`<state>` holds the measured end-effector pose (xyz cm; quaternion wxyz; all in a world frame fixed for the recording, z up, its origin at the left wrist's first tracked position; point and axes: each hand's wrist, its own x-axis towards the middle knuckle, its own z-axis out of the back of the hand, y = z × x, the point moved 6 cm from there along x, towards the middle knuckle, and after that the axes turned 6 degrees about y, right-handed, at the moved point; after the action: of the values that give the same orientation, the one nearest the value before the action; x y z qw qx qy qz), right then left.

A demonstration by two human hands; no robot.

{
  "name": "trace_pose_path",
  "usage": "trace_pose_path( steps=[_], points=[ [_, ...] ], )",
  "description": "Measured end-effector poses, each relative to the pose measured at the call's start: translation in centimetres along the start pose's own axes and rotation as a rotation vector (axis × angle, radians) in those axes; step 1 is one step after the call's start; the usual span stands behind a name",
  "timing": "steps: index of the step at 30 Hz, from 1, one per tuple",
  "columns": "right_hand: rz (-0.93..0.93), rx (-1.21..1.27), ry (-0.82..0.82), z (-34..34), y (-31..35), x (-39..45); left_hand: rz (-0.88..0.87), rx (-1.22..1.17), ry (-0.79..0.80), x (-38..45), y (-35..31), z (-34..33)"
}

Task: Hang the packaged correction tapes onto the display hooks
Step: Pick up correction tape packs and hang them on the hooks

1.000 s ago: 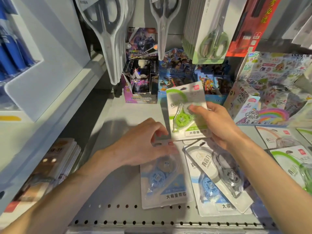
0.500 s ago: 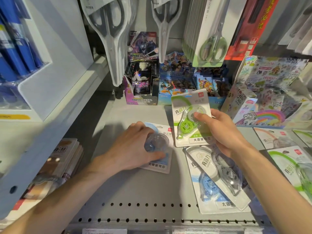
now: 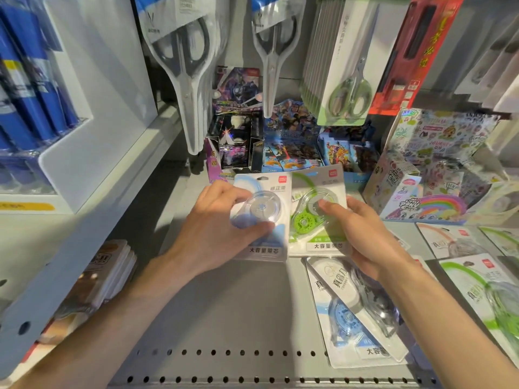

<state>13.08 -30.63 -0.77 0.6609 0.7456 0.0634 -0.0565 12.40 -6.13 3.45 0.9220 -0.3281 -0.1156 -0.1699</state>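
Observation:
My left hand [image 3: 216, 231] grips a blue packaged correction tape [image 3: 266, 217], held upright above the grey shelf [image 3: 238, 318]. Beside it, my right hand [image 3: 362, 234] holds a green packaged correction tape [image 3: 317, 214], its left edge touching the blue pack. Two more packs, a clear one and a blue one [image 3: 351, 313], lie overlapping on the shelf under my right wrist. A green pack [image 3: 483, 290] and others lie flat at the right. No empty display hook is visible in this view.
Packaged scissors [image 3: 185, 66] hang from above at the back, with green-handled scissors [image 3: 348, 88] to the right. Trading-card boxes [image 3: 238, 141] and a sticker display [image 3: 438, 164] stand at the shelf's rear. A white divider panel [image 3: 92, 102] rises at the left.
My left hand picked the blue pack up off the shelf and raised it next to the green pack. My right hand lifted slightly with the green pack.

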Motion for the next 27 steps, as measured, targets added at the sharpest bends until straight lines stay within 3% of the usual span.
trace_pose_path(
  steps=[7,12,16,18,21,27],
  points=[
    [0.032,0.098,0.205,-4.0,1.1,-2.3,-0.026,-0.117,-0.025,-0.1,-3.0,-0.2],
    [0.113,0.033,0.132,-4.1,2.6,-4.1,-0.007,-0.238,0.060,-0.2,-3.9,0.2],
    [0.190,0.066,0.107,-2.6,4.3,-5.8,0.033,-0.502,0.030,0.2,-5.2,1.0],
    [0.239,0.063,0.121,-1.7,5.4,-6.5,0.115,-0.669,0.109,0.5,-6.2,0.6],
    [0.313,0.051,0.123,0.0,7.4,-7.6,0.105,-0.902,0.254,1.0,-9.0,-0.6],
    [0.432,0.074,0.146,6.0,11.1,-9.5,0.023,-0.977,0.168,2.7,-15.4,-1.9]
  ],
)
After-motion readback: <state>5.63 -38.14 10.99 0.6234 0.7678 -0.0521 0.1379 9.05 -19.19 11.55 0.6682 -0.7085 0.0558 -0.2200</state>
